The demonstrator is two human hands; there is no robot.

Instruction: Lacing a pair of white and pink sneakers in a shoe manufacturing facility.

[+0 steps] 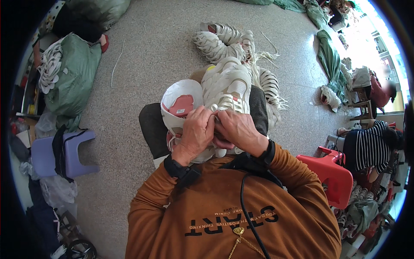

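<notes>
A white shoe upper lies across my lap with its toe pointing away from me. At its near end my left hand and my right hand meet, fingertips pinched together around a white shoelace. Both hands are closed, and my fingers hide most of the lace. Left of the upper is a white, cup-shaped thing with a pink piece inside it. More white shoe material shows beneath my hands, partly covered by them.
Nested rows of white uppers lie on the floor ahead. A purple stool and green sack stand left; a red chair is close at right. Other people sit at both sides, including one in a striped top.
</notes>
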